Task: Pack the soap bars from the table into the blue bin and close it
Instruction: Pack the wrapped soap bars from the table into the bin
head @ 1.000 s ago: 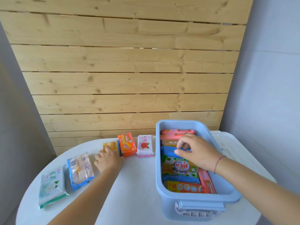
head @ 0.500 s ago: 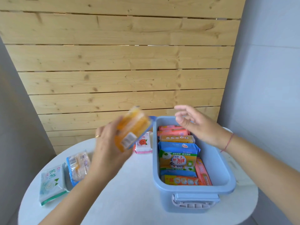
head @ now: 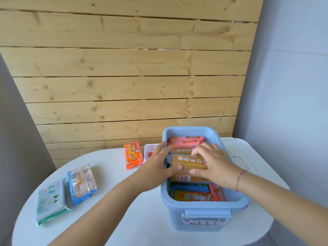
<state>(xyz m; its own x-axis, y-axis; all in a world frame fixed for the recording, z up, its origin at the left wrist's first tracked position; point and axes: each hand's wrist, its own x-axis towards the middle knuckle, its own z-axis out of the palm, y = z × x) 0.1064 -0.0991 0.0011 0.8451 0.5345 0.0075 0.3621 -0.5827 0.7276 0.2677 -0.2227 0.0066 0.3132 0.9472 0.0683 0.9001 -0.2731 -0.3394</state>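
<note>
The white table (head: 142, 219) carries the blue bin (head: 204, 208) at my right, set close so each bar makes only a short trip. The bin is already well filled with packs laid in rows, so I set the yellow soap bar (head: 188, 161) flat on top of them, across the bin's width, where I judge it will sit level under a lid; no lid is clearly in view. My right hand (head: 213, 166) presses down on its right part, fingers curled over the top, and my left hand (head: 158, 166) clasps its left end across the rim. Four bars wait on the table: the orange (head: 133, 155), the white-and-red (head: 150, 151) half hidden, the blue-edged (head: 82, 182), the green-and-white (head: 51, 198).
</note>
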